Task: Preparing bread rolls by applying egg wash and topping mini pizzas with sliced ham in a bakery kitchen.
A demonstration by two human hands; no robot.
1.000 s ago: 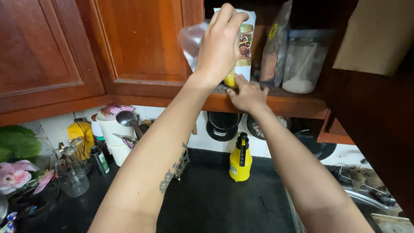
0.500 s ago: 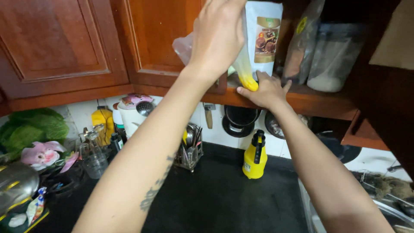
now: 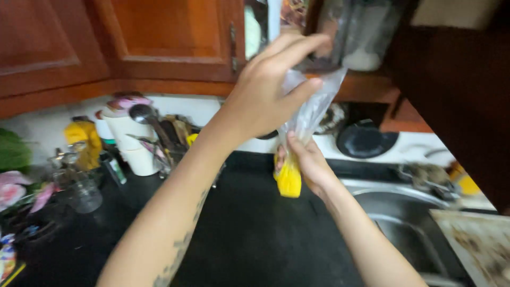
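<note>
Yellow powder fills the bottom of a clear plastic bag [image 3: 300,143] held above a black counter [image 3: 249,234] in the head camera's view. The left hand [image 3: 265,95] pinches the bag's loose top, fingers [image 3: 297,90] closed on the plastic just below the open wooden cabinet [image 3: 175,37]. The right hand [image 3: 311,165] cups the bag's lower end from behind, its fingers wrapped around the yellow part [image 3: 289,180].

Behind the arms, at the counter's back edge, a white utensil holder [image 3: 133,143] stands crowded with spoons, and a yellow container [image 3: 82,141] sits just beside it. A glass jar [image 3: 79,186] stands nearer the left edge, close to pink flowers [image 3: 13,188]. A steel sink [image 3: 404,228] lies to the right, with a dark pan [image 3: 366,141] on the ledge beyond it. Jars on the cabinet shelf [image 3: 361,79] are blurred.
</note>
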